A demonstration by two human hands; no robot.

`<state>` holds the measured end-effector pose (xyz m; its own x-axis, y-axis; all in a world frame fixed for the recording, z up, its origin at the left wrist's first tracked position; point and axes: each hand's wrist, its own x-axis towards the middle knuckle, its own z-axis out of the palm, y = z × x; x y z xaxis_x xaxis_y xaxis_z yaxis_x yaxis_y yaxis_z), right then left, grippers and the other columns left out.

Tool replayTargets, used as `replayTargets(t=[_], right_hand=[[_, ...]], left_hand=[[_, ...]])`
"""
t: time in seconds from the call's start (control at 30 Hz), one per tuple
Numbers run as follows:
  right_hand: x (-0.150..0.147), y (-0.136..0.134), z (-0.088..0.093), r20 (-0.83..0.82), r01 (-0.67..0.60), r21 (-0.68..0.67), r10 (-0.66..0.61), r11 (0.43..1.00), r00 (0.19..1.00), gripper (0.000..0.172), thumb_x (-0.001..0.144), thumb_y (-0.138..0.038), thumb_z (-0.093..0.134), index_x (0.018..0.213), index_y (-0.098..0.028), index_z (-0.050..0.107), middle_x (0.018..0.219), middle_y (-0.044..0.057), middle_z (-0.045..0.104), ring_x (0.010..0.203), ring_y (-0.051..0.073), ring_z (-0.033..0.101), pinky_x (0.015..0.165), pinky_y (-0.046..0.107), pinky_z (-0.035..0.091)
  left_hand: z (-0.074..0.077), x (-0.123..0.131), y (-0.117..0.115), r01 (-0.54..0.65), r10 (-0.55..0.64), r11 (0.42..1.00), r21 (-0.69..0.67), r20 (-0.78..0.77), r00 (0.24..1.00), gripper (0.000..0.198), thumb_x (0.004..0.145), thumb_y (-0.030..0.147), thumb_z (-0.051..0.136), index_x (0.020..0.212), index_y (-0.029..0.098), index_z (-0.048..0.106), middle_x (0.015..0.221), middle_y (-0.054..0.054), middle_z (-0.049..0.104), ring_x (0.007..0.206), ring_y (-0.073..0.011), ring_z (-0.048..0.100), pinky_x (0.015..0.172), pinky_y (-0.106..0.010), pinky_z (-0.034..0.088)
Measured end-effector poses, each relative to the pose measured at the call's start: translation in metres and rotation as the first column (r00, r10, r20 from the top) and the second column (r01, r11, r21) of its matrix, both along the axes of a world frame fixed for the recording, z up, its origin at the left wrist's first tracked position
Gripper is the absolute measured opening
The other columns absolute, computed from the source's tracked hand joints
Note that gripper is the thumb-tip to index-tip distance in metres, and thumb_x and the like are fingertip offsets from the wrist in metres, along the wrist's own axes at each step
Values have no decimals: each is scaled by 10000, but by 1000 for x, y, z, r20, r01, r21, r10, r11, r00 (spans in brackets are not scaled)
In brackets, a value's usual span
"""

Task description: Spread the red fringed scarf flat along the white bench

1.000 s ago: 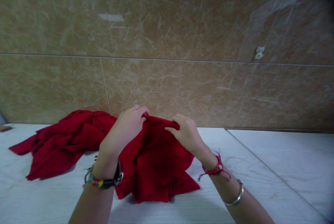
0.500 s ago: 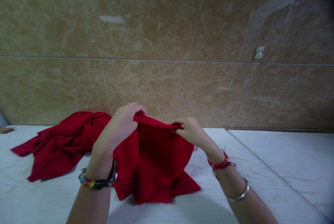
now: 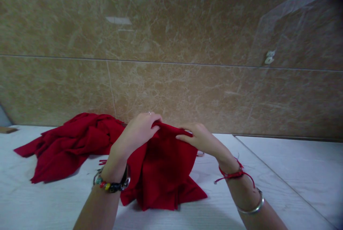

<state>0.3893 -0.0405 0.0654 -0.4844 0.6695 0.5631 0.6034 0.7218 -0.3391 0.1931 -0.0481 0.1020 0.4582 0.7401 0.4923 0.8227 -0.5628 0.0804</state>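
A large red cloth (image 3: 163, 172) lies bunched on a white table (image 3: 53, 205). Part of it is lifted above the table between my two hands, and the rest trails off to the left in a crumpled heap. My left hand (image 3: 139, 131) is closed, pinching the cloth's upper edge; its wrist carries a beaded bracelet and a watch. My right hand (image 3: 199, 138) pinches the same edge a short way to the right; red string and a silver bangle sit on that wrist. The held edge is stretched between the hands, and the cloth hangs in folds down to the table.
A brown marble-patterned wall (image 3: 187, 44) rises right behind the table. A small white fitting (image 3: 268, 57) sits on the wall at the right. A seam (image 3: 281, 180) runs diagonally across the table on the right. A small brown object (image 3: 6, 130) lies at the far left edge.
Both hands kept their pinch on the cloth's edge. They lifted it and drew apart, then came closer together and lower. The view shifted slightly.
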Motion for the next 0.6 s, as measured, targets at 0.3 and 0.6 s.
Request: replayTargets(t=[0.3, 0.6], right_hand=[[-8, -3, -1, -96, 184, 152, -171, 971, 981, 169, 612, -14, 604, 627, -181, 622, 650, 12, 621, 644, 144, 546, 566, 229, 377], [5, 1, 7, -39, 125, -11, -126, 992, 991, 137, 780, -186, 532, 833, -175, 657, 790, 39, 683, 690, 152, 604, 600, 234, 409]], left_hand=[[-8, 4, 0, 8, -10, 999, -40, -32, 999, 270, 720, 129, 497, 970, 192, 577, 994, -53, 601, 932, -189, 555, 841, -301, 406], [0, -4, 6, -78, 77, 991, 110, 14, 997, 219, 784, 127, 407, 849, 176, 610, 880, -46, 644, 831, -186, 585, 779, -304, 430]])
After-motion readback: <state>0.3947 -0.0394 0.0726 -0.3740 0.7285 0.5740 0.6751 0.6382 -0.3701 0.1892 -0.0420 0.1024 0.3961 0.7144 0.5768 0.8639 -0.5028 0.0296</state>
